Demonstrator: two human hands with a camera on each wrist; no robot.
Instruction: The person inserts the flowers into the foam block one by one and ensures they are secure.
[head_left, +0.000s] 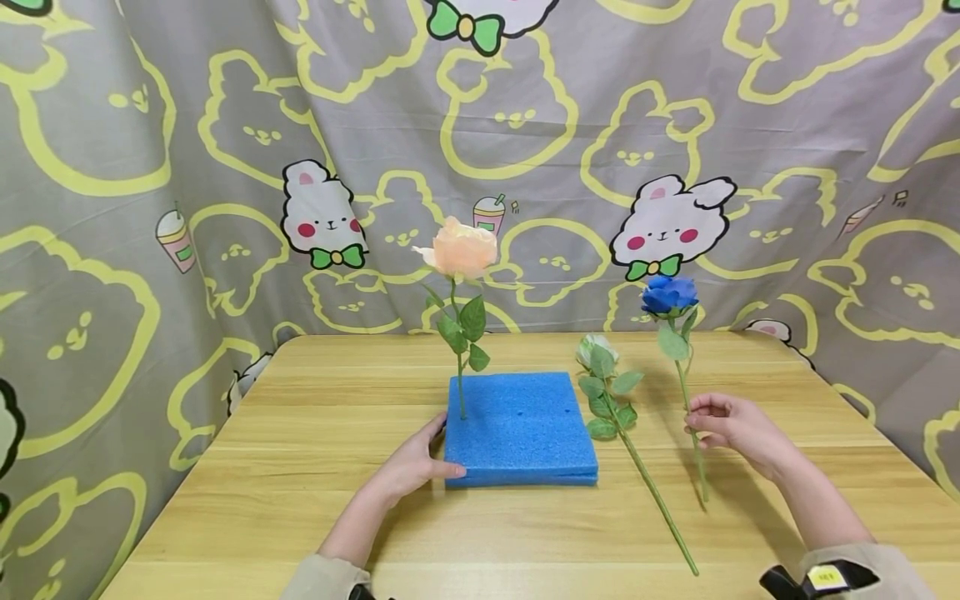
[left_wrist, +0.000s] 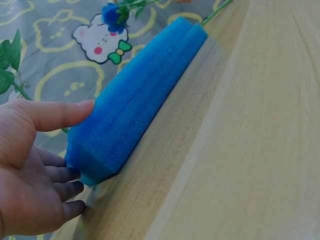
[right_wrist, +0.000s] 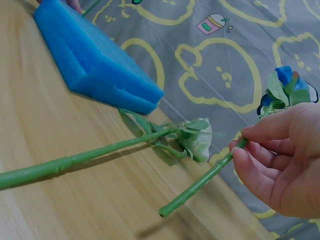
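Observation:
A blue foam block (head_left: 525, 429) lies on the table with a peach rose (head_left: 465, 250) standing upright in its left part. My left hand (head_left: 416, 462) holds the block at its near left corner, thumb at the front edge and fingers along the left side; the left wrist view shows this hand (left_wrist: 40, 160) close up. Right of the block, my right hand (head_left: 738, 429) pinches the stem of a blue rose (head_left: 670, 296) between thumb and fingers. That rose is held nearly upright, bloom up, and its bare stem end (right_wrist: 172, 206) points down over the table.
A white rose (head_left: 597, 350) lies on the wooden table (head_left: 300, 500) between the block and my right hand, its stem slanting toward the near right. Small holes (head_left: 521, 413) show in the foam's top. A patterned curtain (head_left: 525, 125) hangs behind the table.

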